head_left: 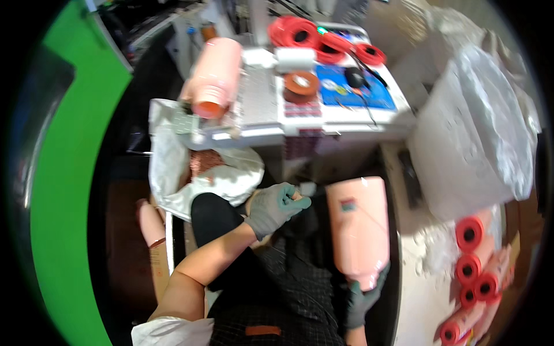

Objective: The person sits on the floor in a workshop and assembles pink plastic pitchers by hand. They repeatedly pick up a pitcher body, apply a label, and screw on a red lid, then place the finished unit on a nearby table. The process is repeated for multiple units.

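Observation:
A glossy pink bottle-shaped shell [359, 228] stands over my lap at the right, its wide end away from me. It bears a small dark and red patch near that end. My right hand [365, 297], in a grey-green glove, is closed round its narrow neck. To the left, above my knee, my gloved left hand [274, 209] is closed in a pinch. Whatever lies between its fingertips is too small to tell. Just beyond those fingertips is a small whitish piece [307, 188]; I cannot tell whether they touch it.
Ahead, a white worktable [259, 130] carries another pink bottle [216, 75], a brown tape roll [300, 86], a blue mat [355, 89] and red rings [294, 32]. Below hangs a white bag [167, 179] with copper-coloured bits. A large translucent bag [461, 132] and several pink bottles [485, 259] are at the right.

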A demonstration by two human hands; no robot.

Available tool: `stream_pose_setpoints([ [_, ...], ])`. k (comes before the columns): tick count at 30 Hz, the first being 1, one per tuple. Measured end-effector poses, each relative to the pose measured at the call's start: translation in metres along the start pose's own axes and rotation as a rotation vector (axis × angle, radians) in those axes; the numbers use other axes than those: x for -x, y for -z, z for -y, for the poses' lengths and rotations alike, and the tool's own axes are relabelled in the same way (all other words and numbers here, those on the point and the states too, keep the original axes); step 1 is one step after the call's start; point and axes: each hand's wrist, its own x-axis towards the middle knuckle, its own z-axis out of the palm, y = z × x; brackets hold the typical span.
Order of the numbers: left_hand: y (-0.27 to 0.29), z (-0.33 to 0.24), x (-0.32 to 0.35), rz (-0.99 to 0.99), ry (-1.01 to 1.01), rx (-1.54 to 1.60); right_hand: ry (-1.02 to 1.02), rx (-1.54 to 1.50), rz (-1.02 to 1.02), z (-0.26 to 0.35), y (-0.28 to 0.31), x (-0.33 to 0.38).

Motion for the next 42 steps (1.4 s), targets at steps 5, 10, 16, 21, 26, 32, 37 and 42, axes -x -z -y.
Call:
stream_pose_setpoints([
  [5,0.115,0.031,-0.034,-0.707,-0.688,-0.604,-0.159,-0.481,0.076,-0.008,0.014,-0.028],
  [10,0.2,0.063,-0.099,-0.622,-0.871,-1.187,0.024,-0.402,0.111,0.011,-0.014,-0.071],
  [16,0.222,0.033,-0.065,-0.705,-0.944,-0.895,0.377,-0.29,0.14,0.098,-0.097,-0.115],
  [21,0.183,0.022,0.078,-1.201,-1.088,-0.285,0.541,-0.171,0.271,0.124,-0.182,-0.146],
  [26,0.113,0.038,0.14,-0.657,-0.551,0.22,0.941,0.304,0.338,0.143,-0.33,-0.151],
  [32,0.104,0.042,0.162,-0.392,-0.338,0.091,1.003,0.563,0.29,0.143,-0.446,-0.148],
  [37,0.111,0.04,0.157,-0.388,-0.391,0.083,0.924,0.66,0.316,0.133,-0.471,-0.148],
  [42,0.115,0.034,0.151,-0.33,-0.417,0.043,0.93,0.658,0.353,0.149,-0.46,-0.137],
])
